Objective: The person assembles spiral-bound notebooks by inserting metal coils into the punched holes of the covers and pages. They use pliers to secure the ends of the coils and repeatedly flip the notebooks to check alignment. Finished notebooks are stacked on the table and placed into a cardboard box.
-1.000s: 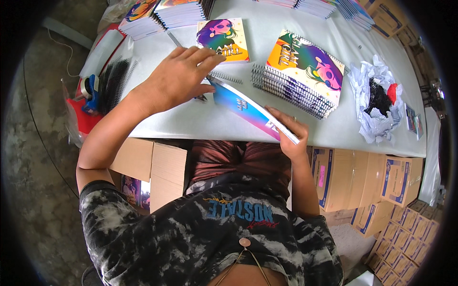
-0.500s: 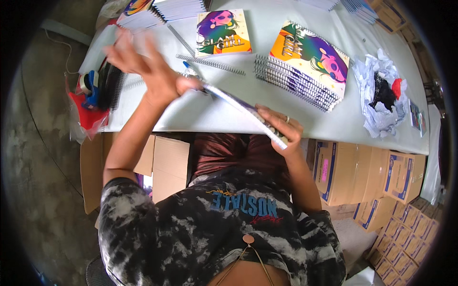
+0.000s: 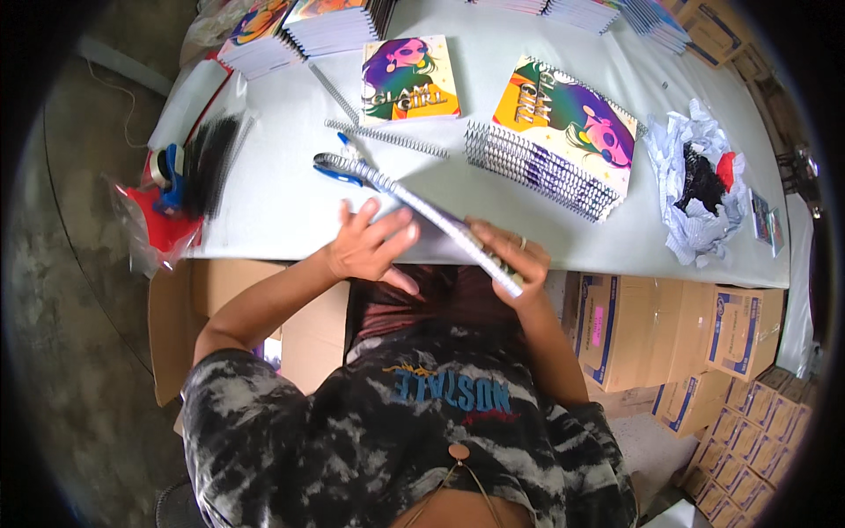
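Observation:
My right hand [image 3: 515, 257] grips a notebook [image 3: 453, 231] by its lower right end, holding it tilted and edge-on above the table's front edge. A spiral binding coil [image 3: 352, 165] runs along the notebook's edge, and its loose end sticks out past the upper left corner. My left hand [image 3: 374, 242] is just below that edge, fingers spread and slightly blurred, with nothing in it. Behind the coil lies a blue-handled tool [image 3: 341, 173], partly hidden, its kind unclear. Loose coils [image 3: 387, 136] rest on the table beyond it.
A notebook with an illustrated cover [image 3: 409, 79] lies farther back, beside a stack of coil-bound notebooks [image 3: 563, 141]. Black coils [image 3: 211, 163] and a blue tape dispenser [image 3: 170, 176] are at the left. Crumpled paper [image 3: 695, 189] sits at the right; cardboard boxes [image 3: 651, 330] stand below.
My left hand has come down and toward me from the upper left, away from the coil end, which now shows. The notebook stays in my right hand, slightly lower.

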`<act>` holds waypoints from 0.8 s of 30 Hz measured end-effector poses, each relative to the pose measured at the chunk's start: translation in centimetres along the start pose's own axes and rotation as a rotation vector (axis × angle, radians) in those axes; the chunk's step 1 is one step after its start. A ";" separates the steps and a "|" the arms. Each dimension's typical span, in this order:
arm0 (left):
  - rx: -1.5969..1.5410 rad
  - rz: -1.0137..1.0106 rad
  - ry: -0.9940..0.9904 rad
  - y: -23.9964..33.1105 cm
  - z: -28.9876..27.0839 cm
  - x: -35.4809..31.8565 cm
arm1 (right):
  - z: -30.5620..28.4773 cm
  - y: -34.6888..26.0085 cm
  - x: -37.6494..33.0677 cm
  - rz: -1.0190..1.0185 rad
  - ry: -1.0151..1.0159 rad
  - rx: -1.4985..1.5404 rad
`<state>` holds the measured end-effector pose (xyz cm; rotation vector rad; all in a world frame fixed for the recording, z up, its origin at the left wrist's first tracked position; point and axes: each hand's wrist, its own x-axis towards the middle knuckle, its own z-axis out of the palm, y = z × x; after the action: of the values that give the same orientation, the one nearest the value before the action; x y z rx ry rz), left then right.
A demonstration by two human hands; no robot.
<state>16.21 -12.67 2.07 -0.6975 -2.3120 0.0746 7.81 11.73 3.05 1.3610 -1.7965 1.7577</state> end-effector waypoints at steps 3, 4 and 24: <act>-0.037 -0.018 0.091 1.0 -0.8 0.0 | 0.6 -1.2 0.5 0.034 -0.049 0.060; -0.062 -0.070 0.067 0.6 -0.2 0.0 | 0.4 -1.3 0.8 0.025 -0.093 0.077; -0.154 -0.258 0.205 0.6 -0.6 4.1 | 1.4 -0.8 1.3 0.013 -0.072 0.066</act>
<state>14.40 -10.20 4.86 -0.4529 -2.2039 -0.2831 8.35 10.08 4.25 1.4592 -1.8024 1.8116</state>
